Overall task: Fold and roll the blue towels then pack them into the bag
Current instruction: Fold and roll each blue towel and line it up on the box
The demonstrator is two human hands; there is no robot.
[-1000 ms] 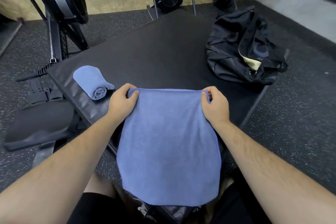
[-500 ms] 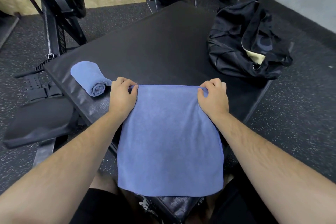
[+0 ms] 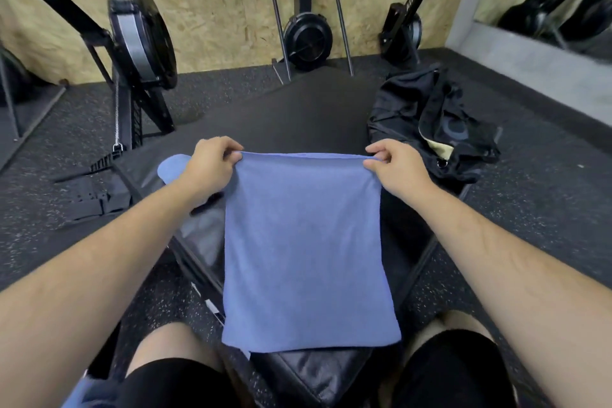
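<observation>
Both hands are closed on a blue towel (image 3: 304,242). The left hand (image 3: 212,164) pinches its top left corner and the right hand (image 3: 395,164) its top right, thumb and fingers clamped on the hem. Held apart, they draw the top edge taut, so the cloth hangs flat and smooth in front of the person. It is raised clear of the black desk (image 3: 298,116), with its lower edge down between the knees. The grip looks meant to square the towel before it is laid down to fold.

Just behind the left wrist, a blue roll (image 3: 170,167) lies near the desk's left edge, partly hidden. It appears to be one towel finished and parked out of the way. At the desk's far right corner sits the black bag (image 3: 430,129), slumped, with its mouth gaping toward the person and pale lining showing. That puts it within easy reach for packing, and no blue shows inside it. A scrap of blue at the lower left is cut off too short to identify. Beyond, gym machines (image 3: 308,33) stand against a chipboard wall.
</observation>
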